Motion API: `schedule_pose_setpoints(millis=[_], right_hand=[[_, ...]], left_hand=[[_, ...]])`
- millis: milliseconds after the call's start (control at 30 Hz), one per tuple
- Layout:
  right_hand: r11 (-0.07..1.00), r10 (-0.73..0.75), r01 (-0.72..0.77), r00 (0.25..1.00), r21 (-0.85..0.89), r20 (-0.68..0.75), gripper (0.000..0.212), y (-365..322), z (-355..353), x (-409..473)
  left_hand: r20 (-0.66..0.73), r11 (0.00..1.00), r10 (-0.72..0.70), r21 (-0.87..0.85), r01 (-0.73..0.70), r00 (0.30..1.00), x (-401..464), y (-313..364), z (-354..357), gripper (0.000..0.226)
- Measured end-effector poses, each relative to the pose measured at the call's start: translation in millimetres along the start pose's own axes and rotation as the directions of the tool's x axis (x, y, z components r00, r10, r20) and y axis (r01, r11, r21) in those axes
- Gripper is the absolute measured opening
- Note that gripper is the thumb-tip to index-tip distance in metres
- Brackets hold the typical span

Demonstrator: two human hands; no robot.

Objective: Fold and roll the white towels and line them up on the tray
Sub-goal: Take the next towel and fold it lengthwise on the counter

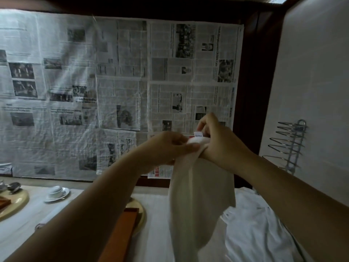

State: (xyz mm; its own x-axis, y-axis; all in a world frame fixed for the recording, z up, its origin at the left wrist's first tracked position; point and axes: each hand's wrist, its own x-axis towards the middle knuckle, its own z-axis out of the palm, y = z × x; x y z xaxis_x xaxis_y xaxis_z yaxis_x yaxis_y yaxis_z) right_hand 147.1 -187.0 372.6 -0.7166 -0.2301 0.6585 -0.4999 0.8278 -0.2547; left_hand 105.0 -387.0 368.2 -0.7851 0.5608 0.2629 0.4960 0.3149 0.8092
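Nearest the camera, a heap of loose white cloth towels (253, 233) is lying on the pale covered table (154, 208), just right of a flat orange-brown rectangular wooden tray (124, 229) that is sitting on a round pale board. Above the heap, one white towel (200, 195) is hanging in the air, lifted clear of the table, its lower end dangling close to the pile. The left hand (166, 148) is pinching the towel's top edge with curled fingers, and the right hand (217, 140) is gripping the same edge by its small sewn label (198, 134). Judging from this, the person is finding corners to begin the fold; next, the towel probably needs spreading flat before folding and rolling. Farther left, a white cup on a saucer (56, 192) is resting. Behind, grey newspaper sheets (117, 87) are covering the wall.
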Motion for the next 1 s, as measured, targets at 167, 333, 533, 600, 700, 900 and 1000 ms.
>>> schedule_pose_setpoints(millis=[167, 333, 533, 600, 700, 900, 1000], right_hand=[[0.997, 0.075, -0.076, 0.997, -0.029, -0.027, 0.071, 6, 10, 5], [0.959, 0.266, -0.28, 0.944, 0.047, 0.194, 0.065, 32, 24, 9], [0.898, 0.294, -0.376, 0.899, 0.228, 0.325, 0.045, 48, 18, -12], [0.913, 0.227, -0.323, 0.91, 0.25, 0.346, 0.027, 41, 24, -11], [0.926, 0.115, -0.256, 0.892, 0.278, 0.436, 0.007, 24, 36, -10], [0.969, 0.124, -0.216, 0.845, 0.12, 0.52, 0.008, 38, 42, -19], [0.963, 0.204, -0.268, 0.768, 0.014, 0.607, 0.03, 64, 42, -34]], left_hand=[[-0.086, 0.886, -0.038, -0.463, -0.006, 0.996, -1, -11, -15, 0.029], [-0.34, 0.976, 0.13, -0.125, -0.181, 0.931, -10, -10, -30, 0.024], [-0.31, 0.983, 0.033, 0.18, 0.025, 0.95, -24, -37, -56, 0.059], [-0.147, 0.977, -0.106, 0.166, 0.131, 0.983, -23, -48, -48, 0.069], [0.059, 0.934, -0.15, 0.335, 0.122, 0.987, -24, -57, -19, 0.058], [0.036, 0.879, -0.173, 0.457, 0.138, 0.984, -25, -97, -7, 0.035], [-0.005, 0.909, -0.166, 0.386, 0.155, 0.986, -30, -122, -16, 0.029]])
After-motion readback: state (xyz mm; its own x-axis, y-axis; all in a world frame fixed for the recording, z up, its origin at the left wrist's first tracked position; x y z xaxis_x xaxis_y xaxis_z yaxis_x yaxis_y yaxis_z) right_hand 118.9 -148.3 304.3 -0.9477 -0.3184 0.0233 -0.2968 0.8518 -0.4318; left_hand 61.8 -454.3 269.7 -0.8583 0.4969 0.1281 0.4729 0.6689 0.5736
